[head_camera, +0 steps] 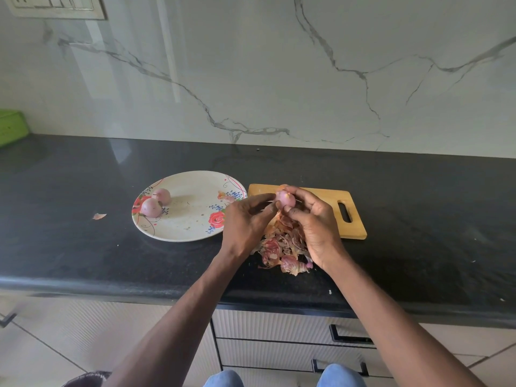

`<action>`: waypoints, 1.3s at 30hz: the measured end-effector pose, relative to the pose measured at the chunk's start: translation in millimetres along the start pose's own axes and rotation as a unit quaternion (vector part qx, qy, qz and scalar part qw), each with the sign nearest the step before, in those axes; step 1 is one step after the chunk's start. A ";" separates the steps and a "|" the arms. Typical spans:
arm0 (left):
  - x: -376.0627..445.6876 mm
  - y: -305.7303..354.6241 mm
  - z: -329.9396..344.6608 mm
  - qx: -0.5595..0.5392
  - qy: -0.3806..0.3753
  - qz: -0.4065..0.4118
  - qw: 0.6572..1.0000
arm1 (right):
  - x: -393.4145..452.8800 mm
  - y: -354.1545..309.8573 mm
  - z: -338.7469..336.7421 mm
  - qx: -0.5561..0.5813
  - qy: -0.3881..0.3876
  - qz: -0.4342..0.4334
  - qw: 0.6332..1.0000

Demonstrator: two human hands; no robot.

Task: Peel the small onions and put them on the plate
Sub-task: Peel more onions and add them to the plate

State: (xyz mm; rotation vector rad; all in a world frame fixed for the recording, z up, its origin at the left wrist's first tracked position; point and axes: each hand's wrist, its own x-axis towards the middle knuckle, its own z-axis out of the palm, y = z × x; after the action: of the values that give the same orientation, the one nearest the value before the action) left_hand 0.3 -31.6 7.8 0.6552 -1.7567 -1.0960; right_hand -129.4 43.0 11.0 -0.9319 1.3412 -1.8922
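Black polished stone surface (83, 261) has open room left, round floral white plate (192, 227) holds two peeled onions, both hands' fingers clamped on small pinkish onion (285, 198) over wooden board (321, 196); slick bulb could slip, rolling off the front edge.

Left of the hands, a cream plate (192, 219) is showing red roses; beyond them, a tan board (321, 196).
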 end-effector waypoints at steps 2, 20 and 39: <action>-0.6 0.1 -0.8 0.005 0.007 0.000 1.000 | -0.2 2.1 0.0 -0.044 0.001 -0.024 0.999; 3.6 -3.0 -0.8 0.007 0.014 -0.043 0.999 | -2.6 8.1 2.1 -0.203 -0.028 -0.087 0.975; 4.2 0.0 0.3 0.052 0.073 -0.048 0.995 | 4.8 7.6 0.3 0.019 0.006 0.063 0.998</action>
State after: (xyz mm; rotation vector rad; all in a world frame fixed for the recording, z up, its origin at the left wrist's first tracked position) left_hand -1.7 -34.8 9.5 0.8700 -1.6783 -0.9989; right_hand -131.1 36.8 4.7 -0.7995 1.3345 -1.8241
